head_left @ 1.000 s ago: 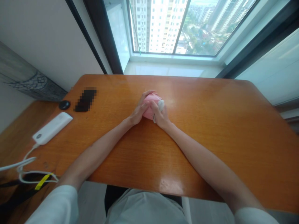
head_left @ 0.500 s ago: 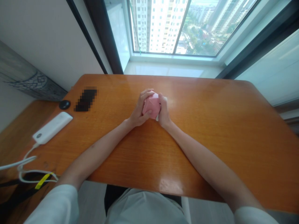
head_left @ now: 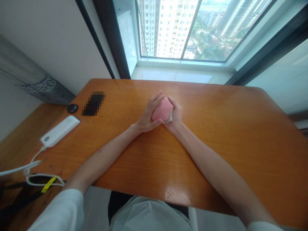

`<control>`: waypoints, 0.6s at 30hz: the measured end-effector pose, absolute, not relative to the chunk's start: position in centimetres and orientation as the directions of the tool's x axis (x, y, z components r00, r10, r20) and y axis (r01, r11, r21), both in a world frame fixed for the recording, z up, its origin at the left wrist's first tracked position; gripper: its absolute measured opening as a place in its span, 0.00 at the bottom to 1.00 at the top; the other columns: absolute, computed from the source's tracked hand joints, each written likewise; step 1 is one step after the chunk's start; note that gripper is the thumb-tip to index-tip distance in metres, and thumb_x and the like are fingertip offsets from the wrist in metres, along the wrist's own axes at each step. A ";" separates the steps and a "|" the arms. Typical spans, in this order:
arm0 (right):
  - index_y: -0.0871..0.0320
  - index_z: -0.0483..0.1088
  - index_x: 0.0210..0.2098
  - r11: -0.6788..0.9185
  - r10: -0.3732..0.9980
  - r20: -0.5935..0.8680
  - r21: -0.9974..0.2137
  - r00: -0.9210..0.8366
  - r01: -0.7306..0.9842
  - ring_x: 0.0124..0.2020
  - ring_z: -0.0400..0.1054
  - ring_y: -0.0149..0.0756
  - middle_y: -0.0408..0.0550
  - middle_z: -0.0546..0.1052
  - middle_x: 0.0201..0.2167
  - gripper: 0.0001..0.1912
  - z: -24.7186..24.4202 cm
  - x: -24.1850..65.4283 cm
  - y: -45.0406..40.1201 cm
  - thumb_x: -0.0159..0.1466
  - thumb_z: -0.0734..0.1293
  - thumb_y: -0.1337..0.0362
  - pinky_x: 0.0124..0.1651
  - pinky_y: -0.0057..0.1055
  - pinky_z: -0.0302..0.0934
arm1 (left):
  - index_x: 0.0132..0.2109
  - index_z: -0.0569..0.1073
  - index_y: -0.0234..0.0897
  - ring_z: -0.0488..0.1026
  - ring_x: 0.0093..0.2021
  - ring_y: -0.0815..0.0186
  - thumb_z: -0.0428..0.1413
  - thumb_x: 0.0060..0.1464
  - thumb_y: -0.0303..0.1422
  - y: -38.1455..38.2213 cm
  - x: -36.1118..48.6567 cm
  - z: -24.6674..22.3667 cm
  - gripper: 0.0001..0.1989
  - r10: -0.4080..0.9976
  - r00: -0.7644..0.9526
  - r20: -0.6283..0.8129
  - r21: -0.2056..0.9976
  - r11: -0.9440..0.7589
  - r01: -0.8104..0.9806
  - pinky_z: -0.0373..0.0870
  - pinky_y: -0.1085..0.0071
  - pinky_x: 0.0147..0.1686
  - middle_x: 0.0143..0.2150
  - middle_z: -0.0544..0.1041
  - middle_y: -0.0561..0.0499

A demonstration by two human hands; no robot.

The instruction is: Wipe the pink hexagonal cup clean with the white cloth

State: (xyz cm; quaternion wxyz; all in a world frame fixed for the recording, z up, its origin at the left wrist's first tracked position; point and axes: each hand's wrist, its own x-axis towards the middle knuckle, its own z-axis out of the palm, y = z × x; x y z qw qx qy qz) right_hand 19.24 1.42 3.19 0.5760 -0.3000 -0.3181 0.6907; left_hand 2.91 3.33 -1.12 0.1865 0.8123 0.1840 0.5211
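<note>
Head view: I see the pink faceted object (head_left: pixel 163 110) has turned, now tilting toward the right hand (head_left: pixel 175 118). Its fingers and the left hand's (head_left: pixel 147 117) clamp it from both sides above the orange wooden bench (head_left: pixel 228 134), with a white scrap (head_left: pixel 168 120) beneath.

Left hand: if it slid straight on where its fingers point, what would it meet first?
Probably the pink faceted object it touches; past that, the desk's far edge, though depth is unclear.

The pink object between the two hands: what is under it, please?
Under the pink object, a whitish piece of material shows beside the right hand. The left hand and the right palm cover the rest, so it cannot be seen.
</note>
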 end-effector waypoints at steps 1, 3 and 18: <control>0.49 0.80 0.39 -0.182 0.978 -0.071 -0.759 -0.198 -0.625 0.38 0.81 0.46 0.44 0.81 0.28 0.30 3.4 19.2 1.6 0.65 0.77 0.29 0.39 0.41 0.78 | 0.88 0.55 0.54 0.57 0.89 0.39 0.57 0.72 0.69 3.3 2.9 -1.0 0.50 0.465 0.404 0.787 0.457 -0.881 0.123 0.58 0.35 0.87 0.90 0.57 0.38; 0.50 0.80 0.40 -0.199 0.974 -0.081 -0.753 -0.212 -0.628 0.39 0.81 0.47 0.46 0.82 0.29 0.31 3.6 19.0 1.4 0.66 0.75 0.28 0.41 0.42 0.79 | 0.86 0.59 0.54 0.61 0.87 0.40 0.57 0.75 0.64 3.0 3.0 -0.9 0.43 0.454 0.392 0.800 0.437 -0.889 0.138 0.61 0.35 0.85 0.88 0.61 0.39; 0.51 0.75 0.28 0.136 0.988 0.150 -0.947 -0.025 -0.292 0.28 0.64 0.34 0.40 0.73 0.24 0.23 3.2 18.9 -0.3 0.66 0.81 0.42 0.31 0.34 0.63 | 0.84 0.64 0.46 0.76 0.77 0.45 0.46 0.77 0.69 2.9 3.4 -1.5 0.44 0.723 0.290 0.627 0.770 -0.632 -0.089 0.71 0.44 0.80 0.82 0.72 0.38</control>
